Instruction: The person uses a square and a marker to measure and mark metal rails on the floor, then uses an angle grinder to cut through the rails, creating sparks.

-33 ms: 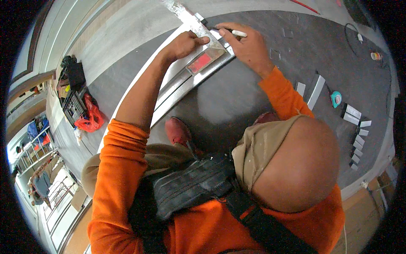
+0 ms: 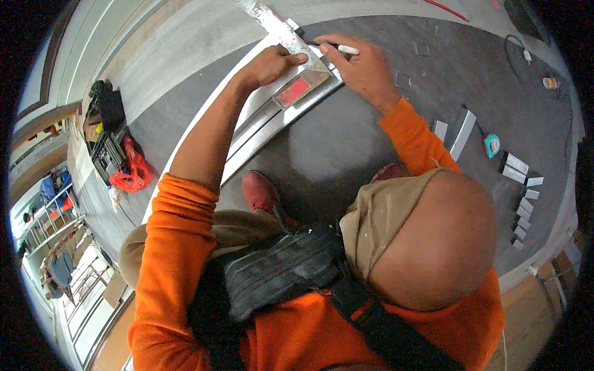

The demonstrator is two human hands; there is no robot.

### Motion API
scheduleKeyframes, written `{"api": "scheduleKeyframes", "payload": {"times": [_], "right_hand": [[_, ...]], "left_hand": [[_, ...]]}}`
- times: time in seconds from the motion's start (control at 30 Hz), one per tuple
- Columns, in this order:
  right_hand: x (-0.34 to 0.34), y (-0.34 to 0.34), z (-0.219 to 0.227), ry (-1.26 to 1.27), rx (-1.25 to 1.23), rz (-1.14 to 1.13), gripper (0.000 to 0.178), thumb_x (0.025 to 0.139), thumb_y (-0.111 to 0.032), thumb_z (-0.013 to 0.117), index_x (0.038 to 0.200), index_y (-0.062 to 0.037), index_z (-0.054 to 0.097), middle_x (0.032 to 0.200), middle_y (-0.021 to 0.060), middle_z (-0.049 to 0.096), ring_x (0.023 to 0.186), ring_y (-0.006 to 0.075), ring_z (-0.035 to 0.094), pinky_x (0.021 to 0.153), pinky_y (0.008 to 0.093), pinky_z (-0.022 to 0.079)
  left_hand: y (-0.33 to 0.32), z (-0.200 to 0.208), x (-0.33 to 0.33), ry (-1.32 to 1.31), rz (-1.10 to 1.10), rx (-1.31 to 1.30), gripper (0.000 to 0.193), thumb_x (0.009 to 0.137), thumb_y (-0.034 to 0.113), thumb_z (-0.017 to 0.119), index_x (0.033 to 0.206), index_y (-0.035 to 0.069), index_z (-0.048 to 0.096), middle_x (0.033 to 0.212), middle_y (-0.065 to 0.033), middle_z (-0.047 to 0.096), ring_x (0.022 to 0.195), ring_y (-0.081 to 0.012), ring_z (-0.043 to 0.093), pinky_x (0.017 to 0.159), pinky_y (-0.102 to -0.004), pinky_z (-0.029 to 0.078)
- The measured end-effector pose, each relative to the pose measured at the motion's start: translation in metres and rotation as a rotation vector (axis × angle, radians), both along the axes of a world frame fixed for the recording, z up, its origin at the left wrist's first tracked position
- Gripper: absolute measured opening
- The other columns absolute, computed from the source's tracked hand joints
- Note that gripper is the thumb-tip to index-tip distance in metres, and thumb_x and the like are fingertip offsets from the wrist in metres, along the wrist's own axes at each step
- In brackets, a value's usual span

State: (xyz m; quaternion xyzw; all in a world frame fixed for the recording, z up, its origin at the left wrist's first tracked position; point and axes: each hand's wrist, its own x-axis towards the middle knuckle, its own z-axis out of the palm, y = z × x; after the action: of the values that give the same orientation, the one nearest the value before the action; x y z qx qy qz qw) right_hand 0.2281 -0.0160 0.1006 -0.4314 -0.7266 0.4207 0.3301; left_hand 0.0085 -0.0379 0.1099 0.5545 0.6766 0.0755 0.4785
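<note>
A metal try square (image 2: 296, 91) with a red panel in its stock lies across a long silver-white metal profile (image 2: 242, 147). Its worn, paint-spotted blade (image 2: 265, 17) reaches past the profile's far side. My left hand (image 2: 270, 66) is closed over the square and profile, the thumb resting on the blade and the other fingers curled, their tips hidden. Just right of the blade, my right hand (image 2: 365, 69) pinches a white-bodied marker (image 2: 348, 49). The marker's tip end is close to the blade, near the profile's end; whether it touches cannot be made out.
On the dark floor to the right lie cut metal pieces (image 2: 463, 135), a teal tape measure (image 2: 492, 145), several short offcuts (image 2: 525, 205) and a small tub (image 2: 549, 83). A red plastic bag (image 2: 131, 173) and black crate (image 2: 108, 151) stand left. My red shoe (image 2: 260, 190) is beside the profile.
</note>
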Motion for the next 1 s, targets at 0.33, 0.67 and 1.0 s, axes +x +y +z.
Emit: {"api": "scheduleKeyframes", "payload": {"times": [0.33, 0.67, 1.0], "right_hand": [[0.024, -0.017, -0.003, -0.178, 0.049, -0.095, 0.030, 0.092, -0.034, 0.060, 0.091, -0.0063, 0.069, 0.090, 0.0197, 0.069, 0.081, 0.0366, 0.067, 0.070, 0.0446, 0.052], [-0.011, -0.051, -0.066, -0.025, -0.387, -0.147, 0.042, 0.097, -0.037, 0.051, 0.099, 0.0020, 0.065, 0.085, 0.0221, 0.068, 0.079, 0.0388, 0.067, 0.072, 0.0488, 0.049], [0.057, -0.013, -0.059, 0.471, -0.393, -0.602, 0.032, 0.099, -0.024, 0.052, 0.102, 0.0048, 0.063, 0.080, 0.0076, 0.065, 0.069, 0.0158, 0.061, 0.063, 0.0306, 0.047]], "left_hand": [[0.000, -0.021, -0.008, 0.052, 0.010, 0.042, 0.069, 0.087, 0.061, 0.062, 0.095, -0.007, 0.069, 0.082, -0.0142, 0.068, 0.076, -0.0230, 0.061, 0.071, -0.0389, 0.046], [-0.003, -0.019, -0.017, -0.088, -0.066, 0.060, 0.060, 0.080, 0.040, 0.076, 0.116, -0.006, 0.064, 0.108, -0.0197, 0.068, 0.099, -0.0292, 0.065, 0.090, -0.0376, 0.048], [-0.001, -0.030, -0.011, 0.354, -0.150, 0.381, 0.062, 0.073, 0.031, 0.080, 0.123, 0.002, 0.059, 0.117, -0.0202, 0.063, 0.109, -0.0357, 0.061, 0.094, -0.0408, 0.048]]}}
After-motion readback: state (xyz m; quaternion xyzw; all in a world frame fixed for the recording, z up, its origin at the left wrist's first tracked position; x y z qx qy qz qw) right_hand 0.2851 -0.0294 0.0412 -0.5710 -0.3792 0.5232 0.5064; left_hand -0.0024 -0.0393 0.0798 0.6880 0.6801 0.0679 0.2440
